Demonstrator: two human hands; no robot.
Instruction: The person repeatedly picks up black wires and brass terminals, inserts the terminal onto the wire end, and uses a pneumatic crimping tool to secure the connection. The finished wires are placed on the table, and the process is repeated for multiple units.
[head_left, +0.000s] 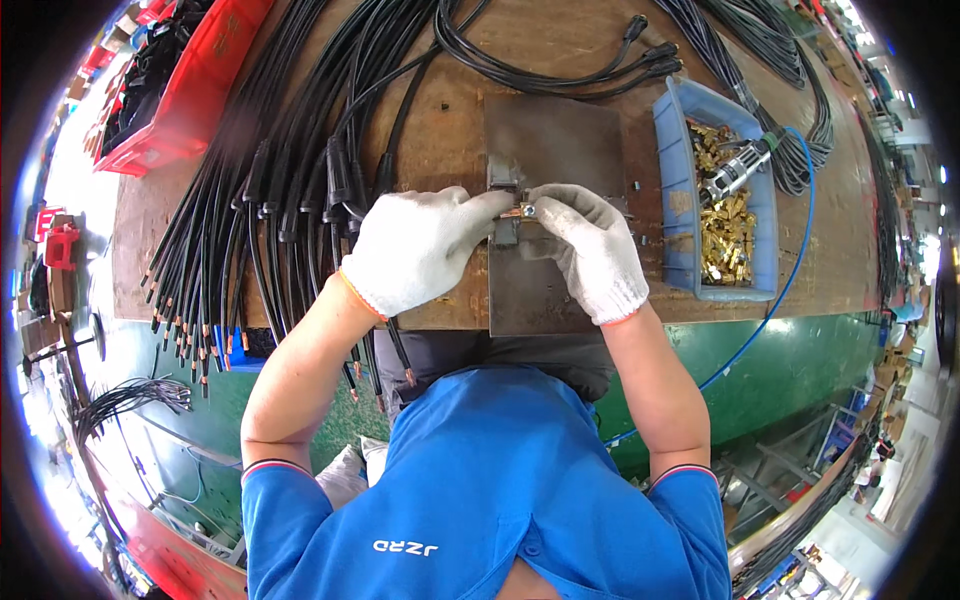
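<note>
My left hand [415, 250] and my right hand [590, 250], both in white knit gloves, meet over a dark metal plate [555, 140] on the wooden bench. Between their fingertips sits a small brass terminal [524, 211], pinched from both sides, next to a small metal fixture [503, 180] on the plate. A black cable [398, 345] runs out from under my left hand toward the bench edge, its bare copper end hanging down. Whether the terminal sits on that cable's other end is hidden by my fingers.
A blue bin [675, 200] of brass terminals with a metal tool in it stands right of the plate. Many black cables [260, 200] with stripped ends fan over the bench's left. A red crate [190, 100] sits far left. More cables [560, 70] coil at the back.
</note>
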